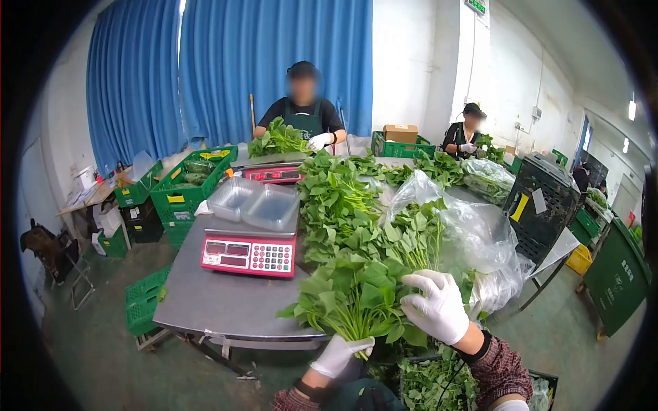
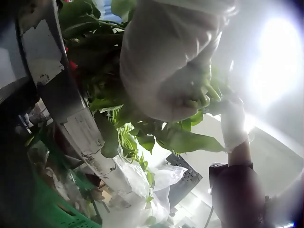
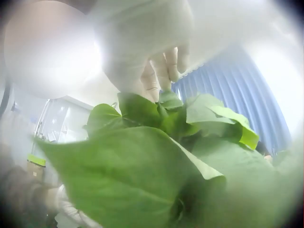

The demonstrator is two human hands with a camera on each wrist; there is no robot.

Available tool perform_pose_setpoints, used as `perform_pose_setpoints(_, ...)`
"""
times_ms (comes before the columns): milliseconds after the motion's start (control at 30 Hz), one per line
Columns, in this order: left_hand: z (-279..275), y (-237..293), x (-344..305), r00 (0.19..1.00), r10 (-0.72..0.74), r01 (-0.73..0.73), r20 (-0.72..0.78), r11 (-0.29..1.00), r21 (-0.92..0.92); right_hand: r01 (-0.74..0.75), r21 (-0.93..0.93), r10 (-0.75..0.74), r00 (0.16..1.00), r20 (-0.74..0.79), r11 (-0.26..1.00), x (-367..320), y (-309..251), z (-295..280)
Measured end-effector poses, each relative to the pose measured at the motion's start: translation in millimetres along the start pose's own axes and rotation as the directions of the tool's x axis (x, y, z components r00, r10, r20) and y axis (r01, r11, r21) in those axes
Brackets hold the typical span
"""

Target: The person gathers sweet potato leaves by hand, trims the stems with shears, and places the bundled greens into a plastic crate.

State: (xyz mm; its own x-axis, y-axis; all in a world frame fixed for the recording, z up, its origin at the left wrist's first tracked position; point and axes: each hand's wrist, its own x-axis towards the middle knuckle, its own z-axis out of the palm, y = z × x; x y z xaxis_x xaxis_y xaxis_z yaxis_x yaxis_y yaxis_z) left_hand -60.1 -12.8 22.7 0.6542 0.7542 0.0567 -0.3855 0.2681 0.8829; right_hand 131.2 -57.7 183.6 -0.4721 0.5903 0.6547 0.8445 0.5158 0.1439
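Note:
Low in the head view, my white-gloved left hand (image 1: 336, 357) grips a bunch of leafy greens (image 1: 356, 294) by its gathered stems. The left wrist view shows the cut stem ends (image 2: 205, 97) coming out of the curled left hand (image 2: 166, 61). My gloved right hand (image 1: 435, 307) is at the right side of the bunch, its fingers loosely bent and thumb apart. In the right wrist view, the fingertips of the right hand (image 3: 156, 61) come right down at the leaves (image 3: 137, 109). Broad leaves hide part of that view.
A red scale (image 1: 248, 253) bearing clear plastic trays (image 1: 271, 205) stands on the metal table (image 1: 199, 294). More greens (image 1: 336, 205) and a clear plastic bag (image 1: 480, 236) lie beyond my hands. A crate of leaves (image 1: 439, 383) is below. Another person (image 1: 301, 116) works opposite.

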Motion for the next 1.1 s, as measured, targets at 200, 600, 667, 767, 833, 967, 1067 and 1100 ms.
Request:
perform_pose_setpoints(200,-1.1,-2.2,-1.7,0.999,-0.017,0.004,-0.047,0.964,-0.266,0.001,0.069,-0.008,0.994,0.106,0.998,-20.6,3.7,0.9)
perform_pose_setpoints(600,14.0,3.3,-2.1,0.996,-0.081,0.053,-0.046,0.900,-0.432,-0.411,0.432,0.127,0.826,0.550,0.803,-43.6,14.6,35.3)
perform_pose_setpoints(667,15.9,3.8,-1.9,0.990,-0.135,0.106,-0.035,0.891,-0.441,-0.430,0.437,0.144,0.823,0.549,0.790,-34.3,6.0,31.0)
perform_pose_setpoints(767,19.2,6.3,-1.4,0.986,-0.150,0.108,-0.065,0.897,-0.429,-0.301,0.504,0.201,0.949,0.245,0.809,-27.4,1.1,39.3)
perform_pose_setpoints(833,22.8,9.1,-0.6,0.989,-0.132,0.094,-0.073,0.917,-0.388,-0.233,0.499,0.168,0.971,0.172,0.835,-31.4,2.0,44.2)
perform_pose_setpoints(967,23.8,8.0,0.3,0.990,-0.075,0.046,-0.117,0.971,-0.234,-0.367,0.478,0.296,0.929,0.220,0.798,-32.5,-3.3,36.1)
perform_pose_setpoints(1067,23.2,9.1,1.5,0.986,-0.086,0.038,-0.146,0.952,-0.305,-0.456,0.390,0.328,0.877,0.352,0.800,-32.3,0.5,30.6)
perform_pose_setpoints(1100,22.9,9.8,1.2,0.985,-0.087,0.038,-0.147,0.951,-0.307,-0.440,0.262,0.286,0.837,0.467,0.859,-34.5,4.1,29.4)
